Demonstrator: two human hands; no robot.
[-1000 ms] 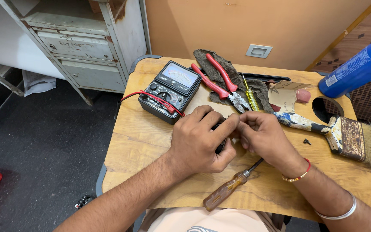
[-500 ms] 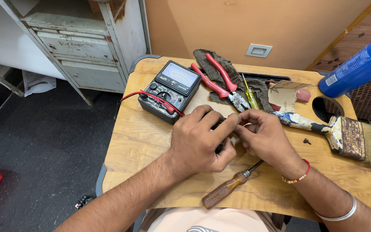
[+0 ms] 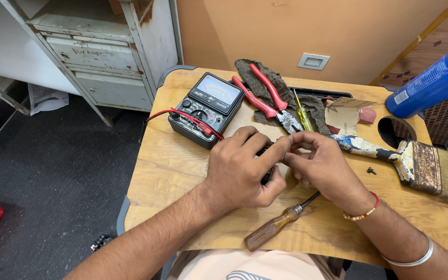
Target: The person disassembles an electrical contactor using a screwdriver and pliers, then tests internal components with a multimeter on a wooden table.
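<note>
Your left hand (image 3: 242, 168) and right hand (image 3: 320, 166) pinch a small dark part, mostly hidden, mid-fiddling; a firm grip matters next.

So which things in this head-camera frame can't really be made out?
- The small dark thing under the left hand and right hand: the fingers cover it.
- The screwdriver tip: under the right hand.
- The paintbrush bristles and the blue can: cut off by the right edge.
- The pliers jaws: partly behind the fingers.
- The screw: too small for detail.
</note>
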